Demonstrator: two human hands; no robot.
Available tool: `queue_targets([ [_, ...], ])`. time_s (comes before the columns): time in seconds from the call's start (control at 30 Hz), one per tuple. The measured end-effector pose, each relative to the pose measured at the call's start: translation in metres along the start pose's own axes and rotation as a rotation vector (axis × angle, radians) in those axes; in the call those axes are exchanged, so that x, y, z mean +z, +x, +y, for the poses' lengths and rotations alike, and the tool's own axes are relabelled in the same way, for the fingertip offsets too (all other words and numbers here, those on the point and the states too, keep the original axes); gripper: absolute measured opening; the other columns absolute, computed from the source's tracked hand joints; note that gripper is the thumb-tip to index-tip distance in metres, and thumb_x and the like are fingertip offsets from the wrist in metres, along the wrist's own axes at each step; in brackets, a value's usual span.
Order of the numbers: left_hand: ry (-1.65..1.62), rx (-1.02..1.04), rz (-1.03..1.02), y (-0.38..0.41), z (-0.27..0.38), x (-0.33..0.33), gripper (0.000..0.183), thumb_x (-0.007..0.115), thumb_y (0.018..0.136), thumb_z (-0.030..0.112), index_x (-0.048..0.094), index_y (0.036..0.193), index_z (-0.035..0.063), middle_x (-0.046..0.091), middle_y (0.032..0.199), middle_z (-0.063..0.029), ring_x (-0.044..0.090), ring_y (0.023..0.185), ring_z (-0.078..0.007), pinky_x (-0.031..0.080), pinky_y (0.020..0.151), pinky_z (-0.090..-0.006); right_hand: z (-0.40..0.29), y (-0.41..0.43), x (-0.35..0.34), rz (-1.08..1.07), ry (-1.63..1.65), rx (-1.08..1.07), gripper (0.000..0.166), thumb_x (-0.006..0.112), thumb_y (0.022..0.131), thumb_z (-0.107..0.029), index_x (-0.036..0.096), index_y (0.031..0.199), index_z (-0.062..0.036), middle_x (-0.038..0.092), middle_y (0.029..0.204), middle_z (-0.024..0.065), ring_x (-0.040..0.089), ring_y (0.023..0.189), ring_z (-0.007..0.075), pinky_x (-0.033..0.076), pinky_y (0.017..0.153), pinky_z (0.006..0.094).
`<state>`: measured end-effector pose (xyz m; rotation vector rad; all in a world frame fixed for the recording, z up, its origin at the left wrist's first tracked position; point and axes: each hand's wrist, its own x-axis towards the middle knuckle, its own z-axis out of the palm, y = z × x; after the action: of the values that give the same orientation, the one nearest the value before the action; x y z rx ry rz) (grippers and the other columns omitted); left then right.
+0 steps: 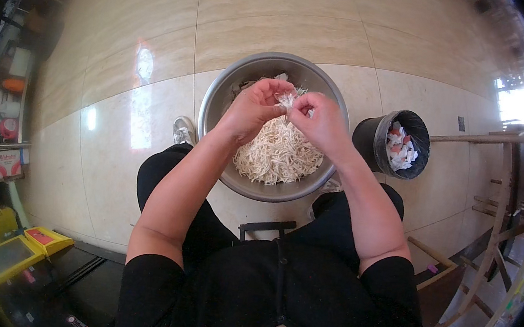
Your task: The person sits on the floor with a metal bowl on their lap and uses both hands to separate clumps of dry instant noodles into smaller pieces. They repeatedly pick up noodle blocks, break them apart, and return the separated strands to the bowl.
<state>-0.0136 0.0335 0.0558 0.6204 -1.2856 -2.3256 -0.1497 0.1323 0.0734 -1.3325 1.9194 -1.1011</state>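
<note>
In front of me a large round metal basin [277, 63] stands on the floor between my feet. A heap of thin, cream-coloured shreds [277, 153] fills much of it; I cannot tell which food they are. Over the basin's far half, my left hand [258, 108] and my right hand [321, 119] meet, both pinching a small whitish bunch of fine strands [286, 101] between thumb and fingers. Some greyish-white material [280, 76] shows at the far side inside the basin, mostly hidden behind my left hand.
A black bin [370, 144] with a liner, holding white and reddish waste [401, 149], stands right of the basin. Wooden frames [503, 189] are farther right. At lower left is a black surface with a yellow-edged case [34, 254]. Shelves with goods [14, 85] line the left.
</note>
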Motion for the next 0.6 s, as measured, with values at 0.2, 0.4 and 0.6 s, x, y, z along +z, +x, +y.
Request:
queue_targets([
  [0.2,0.076,-0.03,0.032,-0.001,0.0,-0.004,0.036,0.06,0.071,-0.009,0.051,0.105,-0.0003,0.056,0.1,-0.0063,0.055,0.091,-0.015,0.046,0.081,-0.027,0.004,-0.001,-0.004,-0.037,0.104,0.014,0.015,0.065,0.068,-0.016,0.06,0.073,-0.0024,0.06,0.071,0.0107,0.059,0.065,0.0211,0.047,0.061,0.0313],
  [0.4,0.198,-0.11,0.019,-0.002,-0.001,-0.005,0.031,0.059,0.073,-0.006,0.053,0.103,-0.0002,0.056,0.099,-0.005,0.055,0.091,-0.0131,0.045,0.081,-0.0256,0.006,0.001,-0.017,-0.081,0.131,0.005,0.022,0.066,0.069,-0.017,0.059,0.083,-0.0019,0.059,0.074,0.0077,0.057,0.07,0.0164,0.045,0.064,0.0283],
  [0.6,0.601,-0.069,0.041,-0.004,-0.01,-0.004,0.022,0.056,0.082,0.005,0.056,0.104,-0.0008,0.058,0.098,-0.0058,0.054,0.087,-0.0098,0.046,0.076,-0.0253,0.01,0.006,-0.017,-0.164,0.663,0.437,0.036,0.057,0.085,-0.034,0.053,0.1,-0.0013,0.055,0.088,0.0068,0.055,0.075,0.0146,0.046,0.063,0.0269],
])
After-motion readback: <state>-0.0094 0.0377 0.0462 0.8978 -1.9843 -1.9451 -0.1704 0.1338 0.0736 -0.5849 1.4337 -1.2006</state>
